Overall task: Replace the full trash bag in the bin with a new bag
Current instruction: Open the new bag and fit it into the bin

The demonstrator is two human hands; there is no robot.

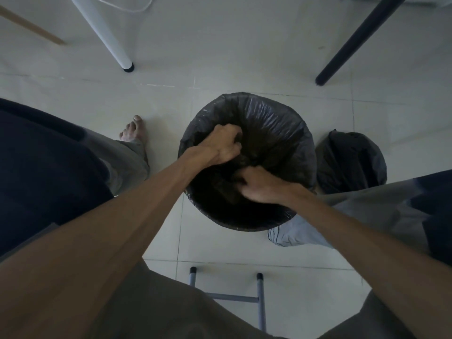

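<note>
A round bin stands on the tiled floor between my legs, lined with a black trash bag whose edge is folded over the rim. Both my hands reach inside the bin. My left hand is closed on the bag's plastic near the left inner wall. My right hand is closed on the plastic a little lower and to the right. A tied, full black trash bag sits on the floor just right of the bin.
A white table leg and a dark leg stand beyond the bin. A blue-grey stool frame is under me. My bare foot rests left of the bin. A wooden stick lies at the far left.
</note>
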